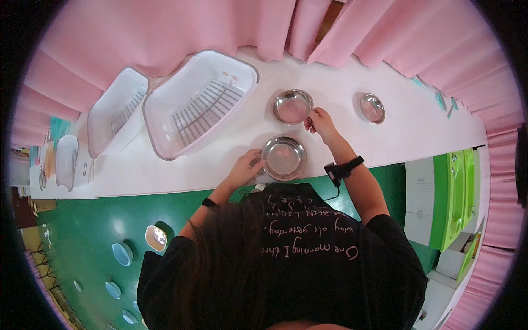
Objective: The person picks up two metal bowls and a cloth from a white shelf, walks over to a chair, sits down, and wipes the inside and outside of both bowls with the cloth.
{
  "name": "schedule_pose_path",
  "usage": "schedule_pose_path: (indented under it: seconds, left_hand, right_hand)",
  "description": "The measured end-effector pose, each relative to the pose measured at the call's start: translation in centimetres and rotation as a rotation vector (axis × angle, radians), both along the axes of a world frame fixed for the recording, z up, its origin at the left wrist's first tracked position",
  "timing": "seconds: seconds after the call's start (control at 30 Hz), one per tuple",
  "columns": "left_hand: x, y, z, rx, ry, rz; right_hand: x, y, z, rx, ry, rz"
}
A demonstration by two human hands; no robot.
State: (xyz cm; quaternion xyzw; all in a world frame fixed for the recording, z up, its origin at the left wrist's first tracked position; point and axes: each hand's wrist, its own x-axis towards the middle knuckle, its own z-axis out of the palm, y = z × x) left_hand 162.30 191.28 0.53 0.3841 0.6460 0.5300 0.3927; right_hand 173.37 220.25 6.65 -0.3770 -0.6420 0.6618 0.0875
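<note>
Two shiny round metal bowls are on the white table before me, one behind the other. My left hand (246, 167) grips the near bowl (284, 158) by its left rim, at the table's front edge. My right hand (320, 122) has its fingers closed at the right rim of the far bowl (292, 106); the exact hold of the fingertips is partly hidden. A third metal bowl (373, 108) stands apart, farther right. Both bowls at my hands look empty inside.
A large white dish basin with a slatted bottom (159, 143) stands left of the bowls, with a narrower white basin (96, 146) beyond it. Pink curtains (220, 27) hang along the back edge. Teal-handled tools (440, 100) lie far right. Green cabinets (452, 192) stand at right.
</note>
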Motion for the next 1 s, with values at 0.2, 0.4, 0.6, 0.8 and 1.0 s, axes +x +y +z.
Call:
schedule_pose_path:
  seconds: [0.2,0.4,0.6,0.8,1.0]
  left_hand:
    - [0.1,-0.2,2.0,-0.081,-0.019,-0.009]
    - [0.3,0.3,2.5,-0.059,-0.064,-0.006]
    - [0.4,0.2,2.3,-0.118,-0.101,-0.009]
    - [0.7,0.4,1.7,-0.089,0.031,0.026]
    - [0.9,0.4,1.1,-0.059,0.056,0.089]
  right_hand:
    - [7.3,-2.9,1.3,-0.31,0.255,0.002]
    - [10.4,-5.3,0.8,-0.193,0.166,0.343]
    - [9.8,-5.8,0.4,-0.302,0.04,0.43]
    - [9.3,-4.9,0.9,-0.074,-0.035,0.533]
    - [10.3,3.0,-1.1,-0.01,-0.099,0.061]
